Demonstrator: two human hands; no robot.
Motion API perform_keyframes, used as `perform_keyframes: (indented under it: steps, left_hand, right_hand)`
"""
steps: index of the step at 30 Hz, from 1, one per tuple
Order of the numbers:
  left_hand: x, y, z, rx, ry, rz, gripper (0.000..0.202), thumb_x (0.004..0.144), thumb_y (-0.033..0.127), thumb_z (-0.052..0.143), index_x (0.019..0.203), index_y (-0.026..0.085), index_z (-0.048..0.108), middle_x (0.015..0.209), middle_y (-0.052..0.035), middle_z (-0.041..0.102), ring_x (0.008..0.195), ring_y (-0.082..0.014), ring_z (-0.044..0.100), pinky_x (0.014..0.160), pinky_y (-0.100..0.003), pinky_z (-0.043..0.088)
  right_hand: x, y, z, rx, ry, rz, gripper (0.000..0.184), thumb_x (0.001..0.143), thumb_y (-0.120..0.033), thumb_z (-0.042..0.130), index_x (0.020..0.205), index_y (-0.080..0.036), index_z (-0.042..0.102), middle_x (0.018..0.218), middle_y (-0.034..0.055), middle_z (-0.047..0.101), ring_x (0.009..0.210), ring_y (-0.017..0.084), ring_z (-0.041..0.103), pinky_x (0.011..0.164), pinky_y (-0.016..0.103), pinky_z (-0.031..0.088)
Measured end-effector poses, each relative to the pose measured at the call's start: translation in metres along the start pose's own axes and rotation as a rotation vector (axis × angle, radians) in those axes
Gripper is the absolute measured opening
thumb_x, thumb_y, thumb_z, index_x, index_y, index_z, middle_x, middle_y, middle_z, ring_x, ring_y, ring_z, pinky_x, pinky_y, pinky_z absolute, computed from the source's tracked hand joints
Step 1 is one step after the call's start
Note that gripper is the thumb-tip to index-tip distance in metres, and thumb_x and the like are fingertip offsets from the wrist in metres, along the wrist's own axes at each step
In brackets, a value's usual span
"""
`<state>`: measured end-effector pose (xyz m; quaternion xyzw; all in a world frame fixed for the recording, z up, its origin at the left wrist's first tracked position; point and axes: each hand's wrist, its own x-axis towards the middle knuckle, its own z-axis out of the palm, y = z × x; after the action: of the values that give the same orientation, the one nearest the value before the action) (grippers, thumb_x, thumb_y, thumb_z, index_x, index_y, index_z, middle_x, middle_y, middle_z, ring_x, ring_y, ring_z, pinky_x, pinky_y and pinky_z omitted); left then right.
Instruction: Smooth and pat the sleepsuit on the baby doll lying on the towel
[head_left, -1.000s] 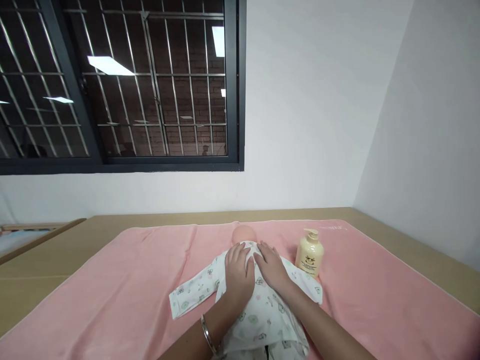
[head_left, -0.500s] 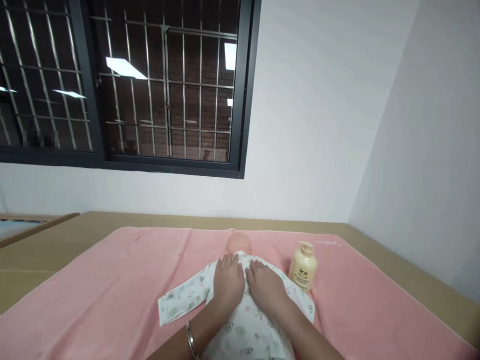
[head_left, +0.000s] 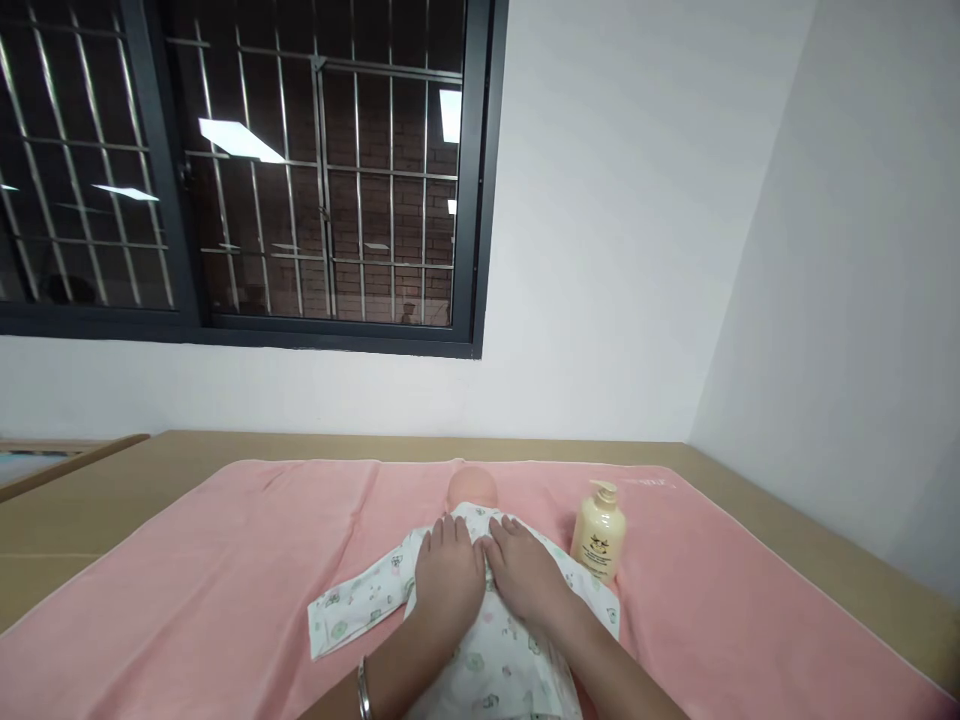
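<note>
A baby doll lies on a pink towel (head_left: 225,560), its bald head (head_left: 472,490) pointing away from me. It wears a white printed garment (head_left: 352,610) whose sleeve spreads out to the left. My left hand (head_left: 448,575) lies flat on the doll's chest, fingers stretched out. Beside it, touching, my right hand (head_left: 523,570) also rests flat on the garment near the collar. Neither hand holds anything. A silver bangle (head_left: 364,690) circles my left wrist.
A cream pump bottle (head_left: 598,532) stands upright on the towel just right of the doll. The towel covers a tan surface (head_left: 112,490) that meets white walls at the back and right. A barred dark window (head_left: 247,170) is above.
Both hands have slid a little down the doll's chest, away from the collar, staying flat. The camera view has shifted slightly.
</note>
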<state>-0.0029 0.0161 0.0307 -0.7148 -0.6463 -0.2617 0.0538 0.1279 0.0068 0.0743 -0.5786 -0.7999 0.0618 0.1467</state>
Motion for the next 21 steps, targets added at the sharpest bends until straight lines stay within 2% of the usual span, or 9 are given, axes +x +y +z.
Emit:
perform_keyframes:
  steps: [3, 5, 9, 11, 17, 21]
  left_hand:
    - [-0.009, 0.006, -0.002, 0.005, -0.045, 0.041, 0.048, 0.092, 0.023, 0.033, 0.131, 0.006, 0.056, 0.137, -0.0219, 0.054, 0.129, -0.0341, 0.049, 0.109, -0.049, 0.033]
    - [-0.002, 0.0, -0.004, -0.076, -0.083, 0.022, 0.049, 0.093, 0.028, 0.033, 0.132, 0.008, 0.055, 0.138, -0.0197, 0.054, 0.131, -0.0326, 0.047, 0.111, -0.047, 0.031]
    - [0.026, -0.025, -0.011, -0.322, -0.221, -0.06, 0.051, 0.096, 0.033, 0.024, 0.131, 0.011, 0.054, 0.135, -0.0125, 0.058, 0.127, -0.0219, 0.051, 0.108, -0.032, 0.035]
    - [0.031, -0.029, -0.014, -0.341, -0.265, -0.074, 0.051, 0.096, 0.031, 0.022, 0.129, 0.011, 0.056, 0.133, -0.0119, 0.06, 0.124, -0.0207, 0.053, 0.106, -0.03, 0.036]
    - [0.005, -0.008, -0.017, -0.148, -0.2, 0.031, 0.052, 0.093, 0.023, 0.024, 0.135, 0.01, 0.051, 0.139, -0.0143, 0.053, 0.134, -0.0282, 0.041, 0.113, -0.043, 0.024]
    - [0.008, -0.009, -0.015, -0.214, -0.189, 0.017, 0.05, 0.094, 0.026, 0.023, 0.133, 0.013, 0.052, 0.137, -0.0125, 0.055, 0.13, -0.025, 0.045, 0.112, -0.041, 0.027]
  right_hand:
    - [0.006, 0.006, 0.0, -0.018, -0.015, 0.095, 0.057, 0.101, -0.041, 0.023, 0.144, -0.009, 0.042, 0.15, 0.0184, 0.039, 0.141, 0.031, 0.031, 0.113, 0.046, 0.025]
    - [0.003, 0.0, 0.004, -0.069, 0.007, 0.119, 0.057, 0.1, -0.039, 0.025, 0.146, -0.008, 0.04, 0.15, 0.0194, 0.038, 0.14, 0.033, 0.031, 0.113, 0.048, 0.023]
    - [-0.011, -0.022, 0.015, -0.156, 0.085, 0.047, 0.053, 0.099, -0.036, 0.028, 0.143, -0.011, 0.046, 0.145, 0.0198, 0.045, 0.134, 0.034, 0.041, 0.113, 0.049, 0.02]
    - [-0.011, -0.023, 0.015, -0.134, 0.09, 0.016, 0.052, 0.099, -0.036, 0.027, 0.142, -0.014, 0.047, 0.145, 0.0183, 0.046, 0.134, 0.032, 0.041, 0.113, 0.048, 0.021]
    - [0.013, 0.006, 0.008, 0.026, 0.032, 0.118, 0.057, 0.099, -0.042, 0.028, 0.144, -0.009, 0.043, 0.148, 0.0176, 0.042, 0.14, 0.03, 0.033, 0.114, 0.047, 0.021]
    - [0.007, -0.004, 0.008, 0.015, 0.096, 0.035, 0.05, 0.096, -0.028, 0.031, 0.137, -0.008, 0.052, 0.141, 0.0168, 0.051, 0.134, 0.028, 0.042, 0.113, 0.041, 0.023]
